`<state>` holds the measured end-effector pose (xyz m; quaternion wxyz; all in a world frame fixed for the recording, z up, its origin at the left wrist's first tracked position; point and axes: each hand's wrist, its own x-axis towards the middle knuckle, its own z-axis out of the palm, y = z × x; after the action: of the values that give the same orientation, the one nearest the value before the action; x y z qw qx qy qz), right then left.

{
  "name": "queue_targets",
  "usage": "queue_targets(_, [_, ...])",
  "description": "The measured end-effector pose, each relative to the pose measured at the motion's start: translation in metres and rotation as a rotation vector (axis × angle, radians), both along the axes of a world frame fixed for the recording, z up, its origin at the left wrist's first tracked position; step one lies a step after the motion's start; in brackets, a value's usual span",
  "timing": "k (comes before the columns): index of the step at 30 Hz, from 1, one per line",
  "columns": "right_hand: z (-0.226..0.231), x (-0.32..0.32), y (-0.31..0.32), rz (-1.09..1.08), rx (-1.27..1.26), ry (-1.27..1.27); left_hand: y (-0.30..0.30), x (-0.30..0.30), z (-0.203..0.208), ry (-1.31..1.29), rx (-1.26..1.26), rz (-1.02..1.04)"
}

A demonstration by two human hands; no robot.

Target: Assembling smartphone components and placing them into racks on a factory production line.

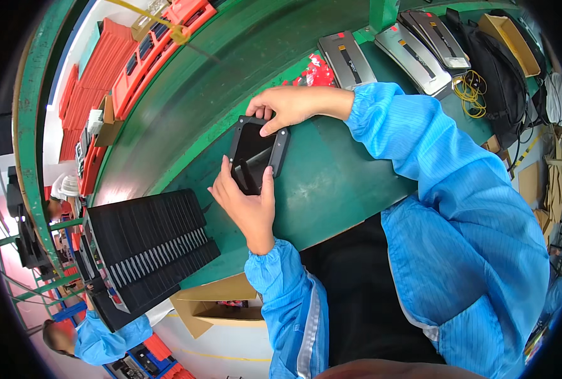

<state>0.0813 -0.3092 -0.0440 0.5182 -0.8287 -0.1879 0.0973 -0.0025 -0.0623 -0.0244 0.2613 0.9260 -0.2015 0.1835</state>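
- Black rack (pixel 151 237) of close-set slats: at the left end of the green worktop (pixel 322 183).
- Left hand (pixel 246 205): grip parted to the width of the black frame (pixel 250 151), holding its two sides.
- Black frame, dark glossy face up: nearer the worktop's far edge; resting or lifted, cannot tell.
- Right hand (pixel 288 107): thumb and fingers bent at the frame's far end; cannot tell whether this grip clamps.
- Grey case (pixel 347 60): toward the worktop's far right corner.
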Motion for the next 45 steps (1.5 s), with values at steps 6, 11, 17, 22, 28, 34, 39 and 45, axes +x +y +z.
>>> queue_targets(6, [0.008, -0.005, 0.001, 0.001, -0.078, -0.011, 0.003, 0.0, -0.003, -0.011, -0.014, -0.005])
queue_targets(11, [0.006, -0.006, 0.001, -0.003, -0.094, -0.02, 0.004, -0.001, -0.001, 0.001, -0.024, -0.002])
queue_targets(17, [0.007, -0.006, 0.003, -0.01, -0.11, -0.018, 0.003, -0.002, 0.0, -0.012, -0.032, 0.003])
queue_targets(22, [0.015, -0.013, 0.009, -0.021, -0.099, -0.059, 0.007, -0.005, 0.018, -0.105, -0.036, 0.033])
queue_targets(28, [0.011, -0.019, 0.008, 0.043, -0.351, -0.361, 0.049, -0.027, 0.022, 0.19, 0.002, 0.097])
queue_targets(34, [0.005, 0.011, -0.022, 0.138, -0.106, -0.353, 0.049, -0.026, 0.029, 0.307, 0.144, 0.143])
queue_targets(39, [0.114, -0.007, -0.041, -0.42, 0.589, -0.118, 0.058, -0.029, 0.026, 0.342, 0.128, 0.155])
queue_targets(45, [0.16, -0.063, -0.012, 0.235, 1.265, 0.169, 0.063, -0.023, 0.024, 0.304, 0.138, 0.082])
